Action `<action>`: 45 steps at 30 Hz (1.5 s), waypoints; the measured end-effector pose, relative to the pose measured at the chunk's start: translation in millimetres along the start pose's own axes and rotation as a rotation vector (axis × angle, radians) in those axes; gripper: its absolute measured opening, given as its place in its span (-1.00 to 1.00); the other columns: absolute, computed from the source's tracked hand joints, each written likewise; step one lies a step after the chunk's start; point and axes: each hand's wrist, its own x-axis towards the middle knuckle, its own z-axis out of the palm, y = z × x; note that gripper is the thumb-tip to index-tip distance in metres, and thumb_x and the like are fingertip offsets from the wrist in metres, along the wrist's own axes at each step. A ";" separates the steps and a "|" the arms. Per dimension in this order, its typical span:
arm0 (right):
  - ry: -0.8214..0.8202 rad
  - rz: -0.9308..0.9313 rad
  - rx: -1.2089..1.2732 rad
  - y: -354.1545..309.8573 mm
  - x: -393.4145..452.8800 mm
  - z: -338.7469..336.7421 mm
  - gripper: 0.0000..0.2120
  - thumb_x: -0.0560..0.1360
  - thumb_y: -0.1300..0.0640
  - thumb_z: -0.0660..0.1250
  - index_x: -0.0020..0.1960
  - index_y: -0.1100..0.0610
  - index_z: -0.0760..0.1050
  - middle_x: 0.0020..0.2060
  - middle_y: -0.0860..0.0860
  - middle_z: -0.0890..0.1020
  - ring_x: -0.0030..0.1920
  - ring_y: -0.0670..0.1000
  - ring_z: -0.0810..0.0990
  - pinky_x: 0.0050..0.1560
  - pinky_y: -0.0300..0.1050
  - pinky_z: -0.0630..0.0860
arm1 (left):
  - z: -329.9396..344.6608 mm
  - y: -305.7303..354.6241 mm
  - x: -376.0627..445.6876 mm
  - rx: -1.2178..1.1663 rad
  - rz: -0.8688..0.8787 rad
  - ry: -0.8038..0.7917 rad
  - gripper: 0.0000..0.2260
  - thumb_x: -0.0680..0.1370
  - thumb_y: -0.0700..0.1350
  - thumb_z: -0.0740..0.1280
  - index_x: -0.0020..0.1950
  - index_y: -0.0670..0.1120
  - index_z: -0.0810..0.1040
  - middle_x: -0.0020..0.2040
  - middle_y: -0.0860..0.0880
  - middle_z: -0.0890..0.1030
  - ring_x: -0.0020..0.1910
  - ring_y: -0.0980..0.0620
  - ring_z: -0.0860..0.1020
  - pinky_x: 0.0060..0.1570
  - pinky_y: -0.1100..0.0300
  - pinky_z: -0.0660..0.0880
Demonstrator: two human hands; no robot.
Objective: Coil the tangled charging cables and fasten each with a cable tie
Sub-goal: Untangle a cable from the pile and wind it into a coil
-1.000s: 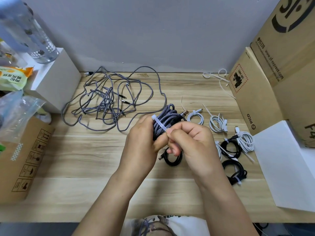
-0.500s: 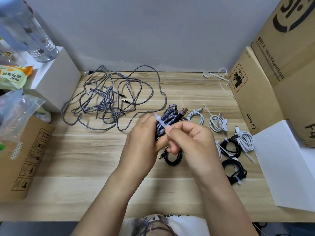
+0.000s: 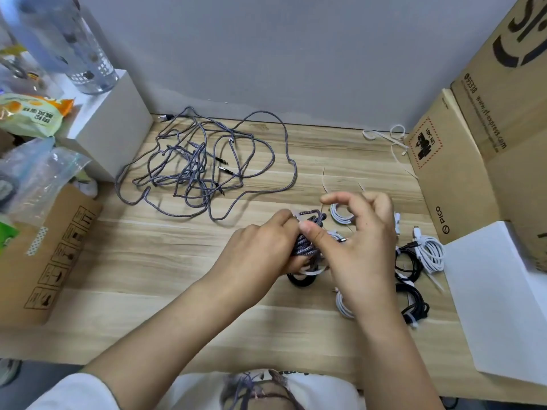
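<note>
My left hand [image 3: 260, 250] grips a coiled grey braided cable [image 3: 305, 247] just above the wooden table [image 3: 148, 291]. A white cable tie [image 3: 313, 272] loops under the coil, and its other end shows by my left fingertips. My right hand [image 3: 364, 247] presses its thumb against the top of the coil while its fingers lift, spread and loose. A tangle of grey braided cables [image 3: 201, 167] lies spread at the back left. Tied white coils [image 3: 432, 253] and tied black coils [image 3: 414, 306] lie to the right, partly hidden by my right hand.
Loose white ties [image 3: 387, 137] lie at the back right beside a cardboard box [image 3: 444, 173]. A white flat box [image 3: 497, 306] sits at the right edge. At left stand a white box [image 3: 115, 122], a bottle [image 3: 74, 45], bags and a low cardboard box [image 3: 50, 255].
My right hand has let go of the tie's tail and spread its fingers, leaving only the thumb on the coil. The tie now runs under the coil. Both hands sit lower and further right.
</note>
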 end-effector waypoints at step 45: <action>-0.340 0.354 1.806 -79.7 -26.4 116.2 -0.93 0.50 0.21 0.31 -0.14 0.21 0.48 -0.47 0.00 0.47 -0.48 -0.06 0.45 -0.25 -0.15 0.51 | -4.0 -118.1 -80.2 -2.146 -0.397 -0.154 -0.79 0.41 -0.10 0.25 -0.36 -0.07 0.63 -0.36 -0.02 0.42 -0.64 0.27 0.09 -0.65 0.48 0.05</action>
